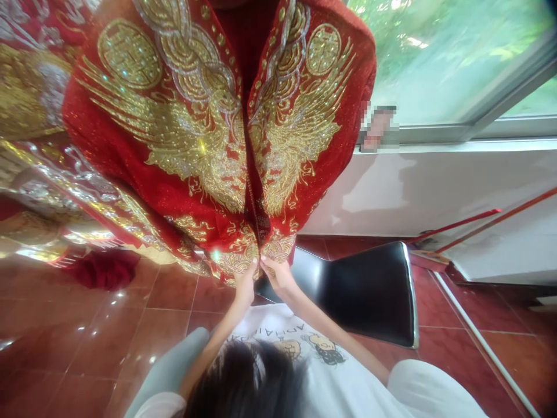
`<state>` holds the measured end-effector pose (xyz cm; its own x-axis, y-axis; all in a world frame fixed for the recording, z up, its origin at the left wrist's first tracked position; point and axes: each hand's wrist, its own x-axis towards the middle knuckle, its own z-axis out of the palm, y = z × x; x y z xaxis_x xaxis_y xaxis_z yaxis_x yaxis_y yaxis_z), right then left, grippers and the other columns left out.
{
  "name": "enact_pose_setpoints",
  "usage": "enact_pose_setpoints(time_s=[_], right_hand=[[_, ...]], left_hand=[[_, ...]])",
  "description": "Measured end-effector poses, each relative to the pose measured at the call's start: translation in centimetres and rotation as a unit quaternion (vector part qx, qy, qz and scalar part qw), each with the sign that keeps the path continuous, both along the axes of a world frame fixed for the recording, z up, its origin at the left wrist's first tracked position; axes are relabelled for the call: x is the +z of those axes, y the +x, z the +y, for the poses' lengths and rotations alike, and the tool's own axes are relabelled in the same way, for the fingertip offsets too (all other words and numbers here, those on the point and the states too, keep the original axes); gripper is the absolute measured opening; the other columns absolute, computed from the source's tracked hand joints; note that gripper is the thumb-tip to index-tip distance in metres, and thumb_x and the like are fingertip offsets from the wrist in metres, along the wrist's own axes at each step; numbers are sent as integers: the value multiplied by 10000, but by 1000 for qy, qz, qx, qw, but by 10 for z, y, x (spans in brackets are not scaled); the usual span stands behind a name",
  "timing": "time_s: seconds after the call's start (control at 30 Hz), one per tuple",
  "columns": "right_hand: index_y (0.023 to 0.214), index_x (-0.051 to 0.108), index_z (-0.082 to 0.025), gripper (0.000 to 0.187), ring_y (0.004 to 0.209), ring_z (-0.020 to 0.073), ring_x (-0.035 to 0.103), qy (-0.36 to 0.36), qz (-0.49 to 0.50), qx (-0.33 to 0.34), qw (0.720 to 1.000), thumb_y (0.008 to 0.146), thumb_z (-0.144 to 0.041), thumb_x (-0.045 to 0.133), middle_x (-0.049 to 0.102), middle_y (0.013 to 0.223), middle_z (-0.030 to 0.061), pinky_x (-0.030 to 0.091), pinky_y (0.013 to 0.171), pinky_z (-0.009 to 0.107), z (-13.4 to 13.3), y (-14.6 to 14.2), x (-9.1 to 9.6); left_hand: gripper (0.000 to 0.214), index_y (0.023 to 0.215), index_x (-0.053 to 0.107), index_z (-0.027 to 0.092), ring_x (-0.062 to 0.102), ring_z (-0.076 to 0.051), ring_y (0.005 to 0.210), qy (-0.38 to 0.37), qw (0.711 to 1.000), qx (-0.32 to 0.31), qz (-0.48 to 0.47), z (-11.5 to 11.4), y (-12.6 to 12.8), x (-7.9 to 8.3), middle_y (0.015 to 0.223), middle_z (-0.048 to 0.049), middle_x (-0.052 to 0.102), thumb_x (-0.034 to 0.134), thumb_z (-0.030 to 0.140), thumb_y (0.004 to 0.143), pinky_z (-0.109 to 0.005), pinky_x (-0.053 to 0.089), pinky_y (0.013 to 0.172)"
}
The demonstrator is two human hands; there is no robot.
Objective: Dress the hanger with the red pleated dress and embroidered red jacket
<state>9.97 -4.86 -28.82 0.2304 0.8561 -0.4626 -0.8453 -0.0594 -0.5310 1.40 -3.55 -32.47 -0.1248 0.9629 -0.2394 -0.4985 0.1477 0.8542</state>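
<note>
A red jacket [174, 191] with gold and silver embroidery hangs upright in front of me, its front parted at the top and narrowing toward the hem. My left hand [246, 280] pinches the left front edge low down, at the gold wave pattern. Close beside it, my right hand [278, 274] grips the right front edge at the same height. The thumbs almost meet at the front opening. Fingers behind the cloth are hidden, and any fastener between them is too small to make out.
More embroidered red and gold garments [30, 98] hang at the left. A black chair [365, 290] stands behind the jacket, to the right. Long-handled cleaning tools [456, 226] lean by the white wall [374, 197] under a window [435, 64]. A pale pole [483, 342] lies on the tiled floor [104, 331].
</note>
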Motion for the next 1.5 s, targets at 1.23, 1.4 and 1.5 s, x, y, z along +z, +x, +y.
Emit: enact_pose_setpoints(time_s=[1.23, 1.4, 1.5], right_hand=[[411, 432, -174, 152, 331, 24, 220, -120, -164, 92, 975, 494, -95, 532, 350, 342, -69, 111, 341, 191, 38, -17, 10], [402, 367, -198, 225, 317, 28, 212, -138, -157, 74, 975, 509, -75, 522, 331, 314, -62, 131, 325, 189, 47, -23, 12], [436, 390, -196, 215, 315, 28, 209, -132, -145, 81, 977, 538, -72, 535, 332, 320, -65, 122, 324, 180, 49, -21, 12]], left_hand=[[323, 709, 612, 151, 643, -161, 635, -35, 999, 14, 31, 30, -1, -25, 643, -22, 657, 829, 296, 520, -276, 523, 626], [325, 728, 631, 139, 648, -164, 647, -41, 999, 16, 23, 32, 1, -31, 660, -29, 665, 840, 291, 532, -275, 513, 628], [328, 747, 638, 140, 645, -159, 640, -53, 999, 0, 10, 34, 0, -32, 670, -26, 666, 840, 310, 552, -276, 507, 627]])
